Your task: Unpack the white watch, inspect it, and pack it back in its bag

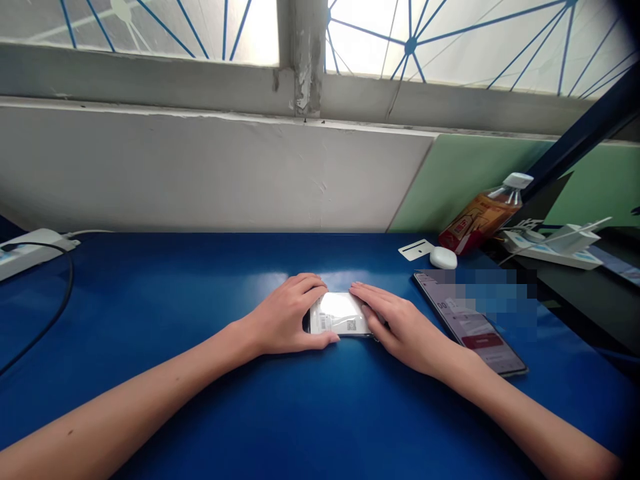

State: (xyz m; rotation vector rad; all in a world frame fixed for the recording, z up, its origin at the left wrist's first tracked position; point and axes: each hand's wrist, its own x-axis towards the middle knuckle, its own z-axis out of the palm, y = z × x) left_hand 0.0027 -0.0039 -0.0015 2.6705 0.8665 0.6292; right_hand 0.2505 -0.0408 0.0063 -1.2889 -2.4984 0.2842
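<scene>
A small flat white packet (343,312) in shiny clear wrap lies on the blue tabletop (320,400). Printed near its lower edge are a barcode and a square code. My left hand (287,317) grips its left end, fingers over the far edge and thumb along the near edge. At the right end, my right hand (395,323) holds the packet between its fingers and thumb, which cover that corner. Both hands rest low at the table.
To the right lie a smartphone (475,327), a white earbud case (443,257) and a white card (416,250). A tilted drink bottle (487,210) and a power strip (555,250) are behind them. Another power strip (37,250) with a black cable (63,303) is at left.
</scene>
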